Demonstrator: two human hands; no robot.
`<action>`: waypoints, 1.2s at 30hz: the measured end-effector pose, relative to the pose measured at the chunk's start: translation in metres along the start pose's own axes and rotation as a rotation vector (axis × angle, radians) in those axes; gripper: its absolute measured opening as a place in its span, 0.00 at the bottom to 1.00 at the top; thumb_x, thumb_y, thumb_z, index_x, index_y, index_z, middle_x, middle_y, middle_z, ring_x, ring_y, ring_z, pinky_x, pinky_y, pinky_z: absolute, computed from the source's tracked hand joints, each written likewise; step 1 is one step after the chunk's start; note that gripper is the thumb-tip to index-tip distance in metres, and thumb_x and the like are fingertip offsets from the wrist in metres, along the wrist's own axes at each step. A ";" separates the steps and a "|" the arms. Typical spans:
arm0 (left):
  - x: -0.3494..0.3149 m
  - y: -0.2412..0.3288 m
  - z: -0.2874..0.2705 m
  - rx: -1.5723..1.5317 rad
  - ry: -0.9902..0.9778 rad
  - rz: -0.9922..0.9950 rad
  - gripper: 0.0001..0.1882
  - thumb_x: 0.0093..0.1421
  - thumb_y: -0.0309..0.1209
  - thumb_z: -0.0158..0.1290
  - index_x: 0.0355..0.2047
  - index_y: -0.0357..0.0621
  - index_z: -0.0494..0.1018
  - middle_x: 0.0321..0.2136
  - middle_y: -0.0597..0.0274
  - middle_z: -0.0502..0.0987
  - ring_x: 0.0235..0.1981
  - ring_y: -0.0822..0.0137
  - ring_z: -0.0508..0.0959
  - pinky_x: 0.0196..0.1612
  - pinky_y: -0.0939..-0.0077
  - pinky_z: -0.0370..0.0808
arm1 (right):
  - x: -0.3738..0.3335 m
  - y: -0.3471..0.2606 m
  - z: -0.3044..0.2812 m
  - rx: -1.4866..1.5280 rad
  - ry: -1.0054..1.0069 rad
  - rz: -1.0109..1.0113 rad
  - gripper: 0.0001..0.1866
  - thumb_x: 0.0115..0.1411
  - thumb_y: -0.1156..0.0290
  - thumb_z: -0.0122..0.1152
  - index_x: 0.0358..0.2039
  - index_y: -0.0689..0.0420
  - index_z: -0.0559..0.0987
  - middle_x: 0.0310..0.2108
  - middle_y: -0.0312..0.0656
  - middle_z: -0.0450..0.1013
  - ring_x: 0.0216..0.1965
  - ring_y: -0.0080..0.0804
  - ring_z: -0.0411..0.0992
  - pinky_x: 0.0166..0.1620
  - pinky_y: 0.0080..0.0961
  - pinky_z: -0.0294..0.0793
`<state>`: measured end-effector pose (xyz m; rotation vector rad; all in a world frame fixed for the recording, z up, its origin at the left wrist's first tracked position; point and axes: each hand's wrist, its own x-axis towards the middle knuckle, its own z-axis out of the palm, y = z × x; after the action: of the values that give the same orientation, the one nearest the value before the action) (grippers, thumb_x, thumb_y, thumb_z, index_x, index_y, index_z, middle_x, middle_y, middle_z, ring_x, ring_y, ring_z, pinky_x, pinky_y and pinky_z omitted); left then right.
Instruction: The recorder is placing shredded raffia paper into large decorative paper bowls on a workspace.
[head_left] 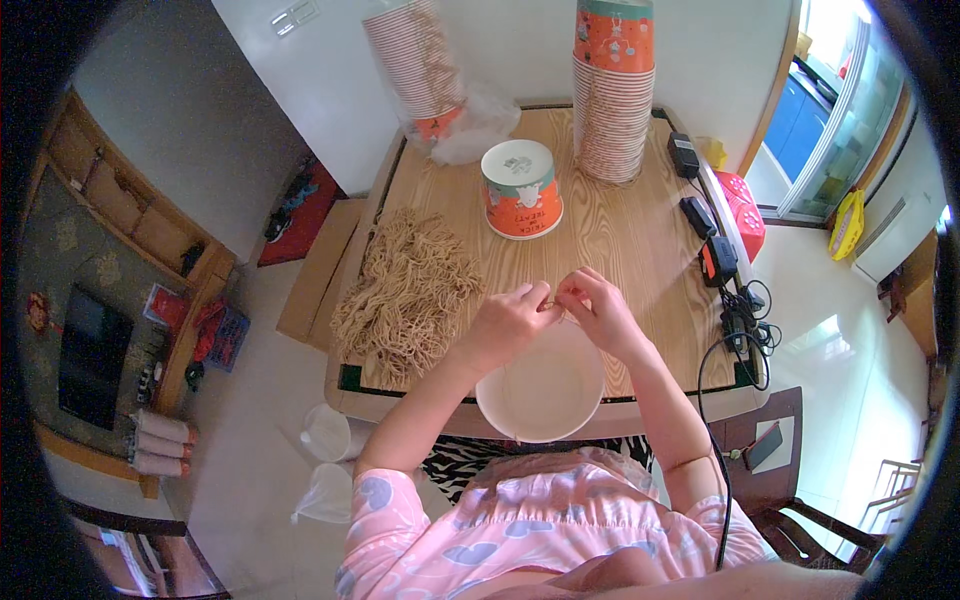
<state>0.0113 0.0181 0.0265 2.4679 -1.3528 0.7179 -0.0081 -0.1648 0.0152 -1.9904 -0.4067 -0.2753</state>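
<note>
Over the far rim of a white-lined paper bucket [541, 395], my left hand [513, 318] and my right hand [602, 312] meet with pinched fingers. A small bit of tan cord shows between the fingertips; most of it is hidden by them. The bucket's open mouth faces me at the near table edge, close against my body. Left of my left hand lies a large heap of tan cords [410, 295]. Beyond my hands, an orange and green printed paper bucket [523, 190] stands upside down.
A tall stack of nested buckets [610, 120] stands at the far right, cords hanging along it. Another stack [415, 65], in clear plastic [480, 125], is at the far left. Black adapters [718, 262] and tangled cables [745, 325] line the right edge of the wooden table [660, 280].
</note>
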 end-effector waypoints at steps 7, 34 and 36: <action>0.001 -0.001 0.005 -0.163 0.041 -0.019 0.07 0.52 0.29 0.58 0.30 0.43 0.73 0.27 0.62 0.70 0.24 0.64 0.75 0.25 0.72 0.75 | -0.001 0.004 -0.002 0.011 -0.008 0.036 0.05 0.57 0.74 0.58 0.31 0.62 0.74 0.29 0.47 0.72 0.33 0.44 0.73 0.37 0.33 0.72; -0.029 0.002 0.023 -1.837 -0.295 -1.072 0.06 0.59 0.33 0.54 0.31 0.44 0.74 0.22 0.70 0.75 0.16 0.83 0.69 0.17 0.90 0.61 | -0.040 -0.036 0.002 -0.335 -0.010 -0.121 0.07 0.54 0.68 0.60 0.28 0.56 0.73 0.28 0.43 0.70 0.33 0.44 0.70 0.38 0.37 0.68; -0.031 0.001 0.023 -1.830 -0.307 -1.041 0.07 0.59 0.33 0.54 0.31 0.44 0.74 0.20 0.71 0.74 0.16 0.83 0.68 0.16 0.90 0.61 | -0.039 -0.038 0.004 -0.334 -0.011 -0.114 0.07 0.54 0.68 0.60 0.28 0.56 0.73 0.28 0.42 0.70 0.33 0.44 0.70 0.38 0.37 0.68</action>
<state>0.0038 0.0298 -0.0096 1.2065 -0.1386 -0.8466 -0.0589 -0.1524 0.0303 -2.2991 -0.5090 -0.4269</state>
